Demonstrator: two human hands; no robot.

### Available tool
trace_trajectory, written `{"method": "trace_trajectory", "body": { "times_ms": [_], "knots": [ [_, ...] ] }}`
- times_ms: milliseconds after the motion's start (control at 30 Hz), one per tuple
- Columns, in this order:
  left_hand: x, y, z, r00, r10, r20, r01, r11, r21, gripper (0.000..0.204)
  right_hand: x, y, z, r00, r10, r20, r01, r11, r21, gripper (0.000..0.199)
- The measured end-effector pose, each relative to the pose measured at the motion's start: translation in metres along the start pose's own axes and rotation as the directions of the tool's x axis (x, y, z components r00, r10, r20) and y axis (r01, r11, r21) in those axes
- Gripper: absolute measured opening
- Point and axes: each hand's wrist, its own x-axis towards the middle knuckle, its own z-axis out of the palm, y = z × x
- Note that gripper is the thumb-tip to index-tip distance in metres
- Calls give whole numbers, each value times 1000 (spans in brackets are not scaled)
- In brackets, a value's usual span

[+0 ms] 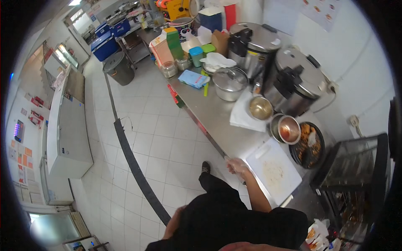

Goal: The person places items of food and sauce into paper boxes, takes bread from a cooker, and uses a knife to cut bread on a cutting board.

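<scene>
My right hand (pixel 237 166), in a clear plastic glove, hangs at the counter's front edge, just left of the white cutting board (pixel 276 171). Its fingers are loosely bent and apart, with nothing visible in them. Brown crumbs lie scattered on the board. Only bare skin of my left arm or hand (pixel 174 221) shows beside my dark clothing; its fingers are hidden. Beyond the board sit a metal bowl with red residue (pixel 289 129) and another metal bowl (pixel 260 108) on white paper. A round black pan (pixel 307 144) holds browned food and something white.
Two large steel cookers (pixel 295 81) stand against the wall. A lidded pot (pixel 230 83), a blue box (pixel 194 78) and jars crowd the far counter. A glass display case (pixel 351 167) is at right. A black strip (pixel 138 175) crosses the tiled floor; a grey bin (pixel 119 69) stands farther off.
</scene>
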Motion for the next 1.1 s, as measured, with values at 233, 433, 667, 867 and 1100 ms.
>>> {"method": "trace_trajectory", "body": {
  "times_ms": [233,433,667,867,1100],
  "knots": [
    [128,52,-305,870,485,-85,-285,638,715,31,155,-228,121,958,-229,170,237,971,-25,29],
    [294,401,-439,902,268,-339,-309,948,-71,22,242,-322,106,978,-201,45,195,974,117,25],
    [445,825,-581,677,735,-47,-645,622,444,23,347,-435,71,844,-422,-331,456,890,27,28],
    [682,991,-678,745,636,201,-377,154,913,51,411,-626,67,632,-488,-601,456,862,-221,28],
    [864,967,-724,919,150,366,-387,157,909,63,498,-741,46,484,-550,-680,211,828,-520,27]
  ]
}}
